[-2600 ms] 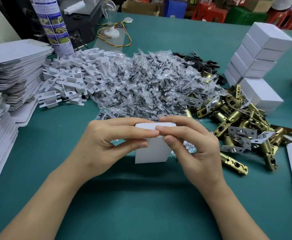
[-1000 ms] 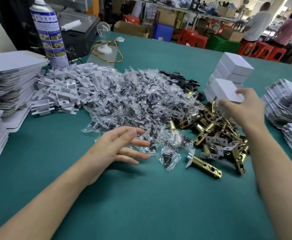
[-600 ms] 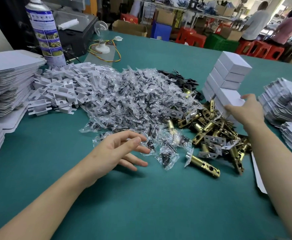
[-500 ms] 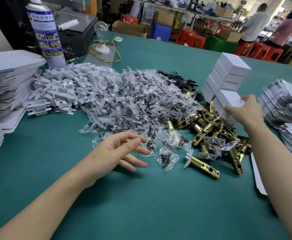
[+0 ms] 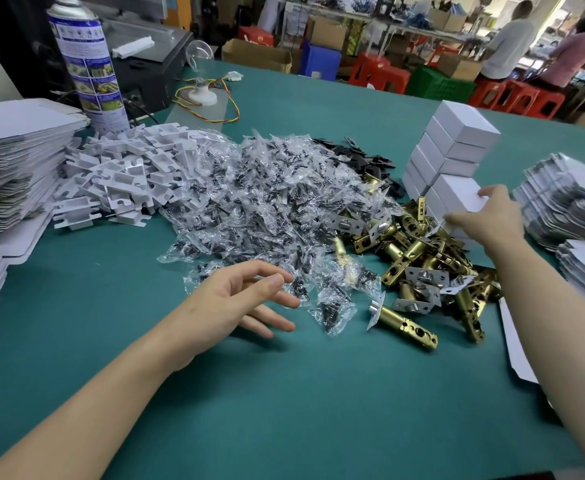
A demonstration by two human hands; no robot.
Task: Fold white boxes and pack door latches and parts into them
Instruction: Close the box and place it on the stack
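A closed white box (image 5: 457, 197) was gripped at the finished stack (image 5: 457, 140) by the right hand (image 5: 490, 221). The fingers (image 5: 273, 283) of the left hand (image 5: 235, 303) were spread, empty. Heaped brass latches (image 5: 422, 258) and screw packets (image 5: 266, 202) were left unpacked.

Stacked closed white boxes (image 5: 464, 133) beside a heap of brass door latches (image 5: 409, 249) and bagged screws (image 5: 266, 209)

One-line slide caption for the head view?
Right hand grips a white box beside the box stack; open left hand hovers near bagged parts and brass latches.
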